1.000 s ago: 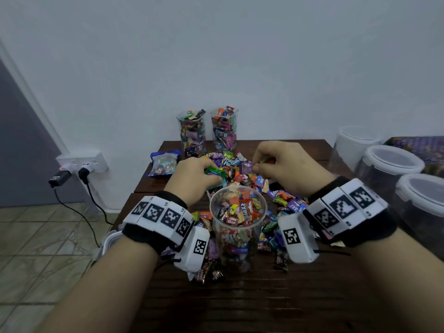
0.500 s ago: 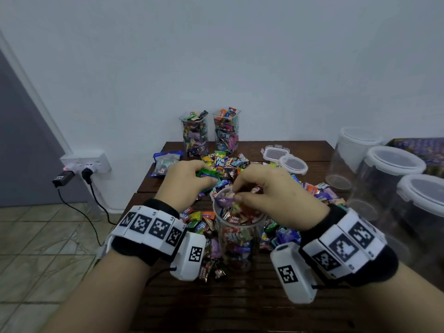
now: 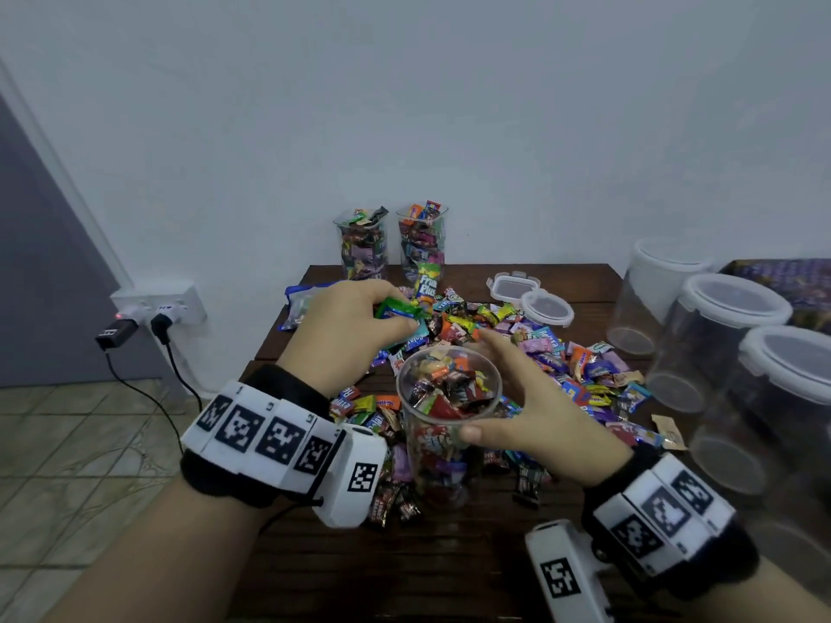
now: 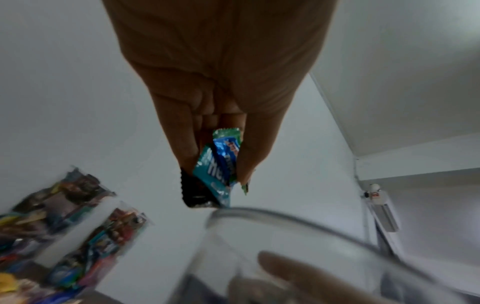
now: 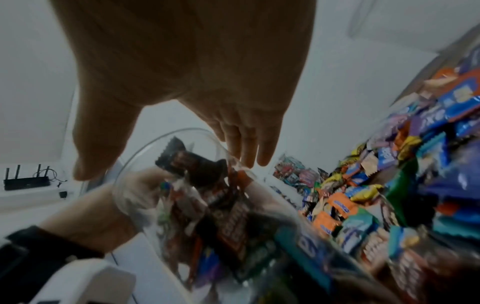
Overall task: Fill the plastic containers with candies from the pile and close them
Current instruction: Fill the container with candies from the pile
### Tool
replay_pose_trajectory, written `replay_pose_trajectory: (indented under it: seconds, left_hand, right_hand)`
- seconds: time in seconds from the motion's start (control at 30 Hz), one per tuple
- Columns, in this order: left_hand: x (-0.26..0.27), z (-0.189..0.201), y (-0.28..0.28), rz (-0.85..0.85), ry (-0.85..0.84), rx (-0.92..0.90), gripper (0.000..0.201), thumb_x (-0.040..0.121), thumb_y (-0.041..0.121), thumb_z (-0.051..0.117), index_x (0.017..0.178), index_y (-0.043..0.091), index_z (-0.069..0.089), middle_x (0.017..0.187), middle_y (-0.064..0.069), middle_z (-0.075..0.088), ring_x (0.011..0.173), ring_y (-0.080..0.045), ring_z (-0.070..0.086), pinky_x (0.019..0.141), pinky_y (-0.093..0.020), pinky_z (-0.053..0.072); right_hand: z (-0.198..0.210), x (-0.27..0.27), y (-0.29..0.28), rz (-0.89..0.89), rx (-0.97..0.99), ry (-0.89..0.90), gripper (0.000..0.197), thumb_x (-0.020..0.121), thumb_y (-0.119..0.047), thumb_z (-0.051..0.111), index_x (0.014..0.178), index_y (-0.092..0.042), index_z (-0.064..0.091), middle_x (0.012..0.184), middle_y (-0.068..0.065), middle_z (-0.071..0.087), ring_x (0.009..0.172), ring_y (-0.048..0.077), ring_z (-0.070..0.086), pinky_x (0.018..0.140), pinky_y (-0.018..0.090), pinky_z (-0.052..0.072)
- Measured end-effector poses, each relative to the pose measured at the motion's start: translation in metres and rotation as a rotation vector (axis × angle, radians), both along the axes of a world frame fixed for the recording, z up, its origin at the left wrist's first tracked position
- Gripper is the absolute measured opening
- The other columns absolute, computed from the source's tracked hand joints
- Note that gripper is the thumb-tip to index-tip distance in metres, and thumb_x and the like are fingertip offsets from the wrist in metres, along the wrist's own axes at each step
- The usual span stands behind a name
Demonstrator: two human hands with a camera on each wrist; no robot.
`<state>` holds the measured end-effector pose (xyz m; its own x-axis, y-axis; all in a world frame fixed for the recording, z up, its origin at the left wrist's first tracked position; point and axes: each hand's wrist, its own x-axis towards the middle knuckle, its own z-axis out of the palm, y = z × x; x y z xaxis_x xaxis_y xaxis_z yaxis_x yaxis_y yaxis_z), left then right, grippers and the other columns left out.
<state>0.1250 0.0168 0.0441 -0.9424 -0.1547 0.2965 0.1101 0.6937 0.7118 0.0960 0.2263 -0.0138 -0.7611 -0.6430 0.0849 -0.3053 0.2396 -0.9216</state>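
Table (image 3: 314, 568): cup (image 3: 443, 460) candy-full; left grip (image 3: 346, 328) pinching candies (image 3: 398, 308), right grip (image 3: 535, 411) open

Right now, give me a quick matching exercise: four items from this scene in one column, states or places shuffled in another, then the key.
Column 1
1. left hand
2. right hand
3. near container
4. two loose lids

Column 2
A. lying on the table behind the candy pile
B. open-topped, almost full of candies
C. pinching a few wrapped candies
D. fingers straight, beside the container's rim

Pairs: 1-C, 2-D, 3-B, 4-A
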Motion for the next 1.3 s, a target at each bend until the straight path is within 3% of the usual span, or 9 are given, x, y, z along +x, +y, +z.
replay_pose_trajectory:
  seconds: [0.07, 0.2, 0.3, 0.53, 0.77, 0.9, 1.0, 1.13, 1.3]
  left_hand:
    - [0.005, 0.007, 0.008, -0.057, -0.004, 0.013, 0.006, 0.082, 0.022, 0.072, 0.083, 0.023, 0.066, 0.072, 0.014, 0.061, 0.065, -0.003, 0.056, 0.063, -0.022, 0.043]
    - [0.01, 0.011, 0.02, -0.166, -0.097, 0.063, 0.006, 0.078, 0.02, 0.075, 0.082, 0.02, 0.071, 0.078, -0.004, 0.071, 0.077, -0.021, 0.067, 0.078, -0.042, 0.054]
    - [0.012, 0.008, 0.023, -0.23, -0.193, 0.069, 0.003, 0.079, 0.018, 0.073, 0.082, 0.019, 0.072, 0.082, -0.005, 0.072, 0.079, -0.021, 0.068, 0.079, -0.046, 0.054]
    - [0.013, 0.008, 0.02, -0.161, -0.204, -0.032, 0.012, 0.08, 0.027, 0.072, 0.092, 0.029, 0.07, 0.087, 0.002, 0.071, 0.082, -0.011, 0.068, 0.082, -0.036, 0.054]
    - [0.012, 0.016, 0.036, -0.179, -0.149, -0.328, 0.025, 0.087, 0.026, 0.064, 0.111, 0.029, 0.068, 0.095, 0.008, 0.067, 0.072, 0.006, 0.058, 0.076, -0.022, 0.049]
    - [0.007, 0.016, 0.048, -0.236, -0.186, -0.556, 0.026, 0.09, 0.027, 0.059, 0.114, 0.031, 0.067, 0.104, 0.007, 0.068, 0.092, -0.008, 0.059, 0.083, -0.025, 0.045]
    - [0.005, 0.015, 0.049, -0.298, -0.234, -0.6, 0.025, 0.089, 0.023, 0.058, 0.11, 0.03, 0.07, 0.103, 0.008, 0.069, 0.093, -0.008, 0.06, 0.079, -0.022, 0.043]
    - [0.007, 0.01, 0.046, -0.316, -0.231, -0.523, 0.025, 0.089, 0.02, 0.058, 0.109, 0.028, 0.07, 0.102, 0.007, 0.069, 0.086, -0.003, 0.057, 0.076, -0.016, 0.041]
    - [0.012, 0.012, 0.025, -0.174, -0.066, -0.213, 0.022, 0.09, 0.017, 0.057, 0.1, 0.03, 0.071, 0.097, 0.006, 0.069, 0.086, -0.007, 0.063, 0.081, -0.032, 0.051]
  right_hand:
    - [-0.005, -0.001, -0.004, -0.004, 0.009, -0.01, 0.109, 0.049, -0.059, 0.08, 0.14, -0.043, 0.023, 0.136, -0.025, 0.043, 0.125, -0.004, 0.045, 0.109, 0.036, 0.037]
    - [-0.009, -0.001, -0.007, -0.035, 0.007, -0.002, 0.104, 0.05, -0.06, 0.082, 0.138, -0.035, 0.032, 0.133, -0.014, 0.051, 0.123, 0.007, 0.05, 0.106, 0.042, 0.04]
    - [-0.01, -0.002, -0.007, -0.039, 0.012, 0.006, 0.104, 0.05, -0.062, 0.081, 0.137, -0.032, 0.034, 0.134, -0.011, 0.052, 0.123, 0.009, 0.051, 0.105, 0.043, 0.041]
    - [-0.008, -0.001, -0.008, -0.045, -0.027, 0.012, 0.096, 0.054, -0.052, 0.083, 0.136, -0.032, 0.037, 0.131, -0.014, 0.053, 0.122, 0.005, 0.05, 0.105, 0.041, 0.041]
    - [-0.01, -0.001, -0.008, -0.046, -0.052, 0.01, 0.092, 0.055, -0.05, 0.082, 0.134, -0.032, 0.039, 0.129, -0.015, 0.054, 0.121, 0.004, 0.051, 0.104, 0.04, 0.042]
    - [-0.013, -0.001, -0.008, -0.046, -0.07, 0.012, 0.09, 0.053, -0.055, 0.083, 0.13, -0.035, 0.042, 0.125, -0.011, 0.057, 0.118, 0.01, 0.055, 0.1, 0.045, 0.044]
    - [-0.014, -0.002, -0.008, -0.041, -0.078, 0.017, 0.086, 0.053, -0.052, 0.083, 0.127, -0.036, 0.043, 0.123, -0.013, 0.057, 0.116, 0.007, 0.056, 0.1, 0.043, 0.045]
    - [-0.012, -0.001, -0.007, -0.028, -0.06, 0.029, 0.087, 0.056, -0.049, 0.082, 0.131, -0.033, 0.04, 0.125, -0.015, 0.055, 0.117, 0.003, 0.054, 0.102, 0.04, 0.044]
    - [0.0, -0.01, 0.006, 0.045, 0.15, 0.094, 0.08, 0.068, -0.035, 0.083, 0.134, -0.034, 0.038, 0.126, -0.016, 0.056, 0.117, -0.002, 0.052, 0.102, 0.031, 0.042]
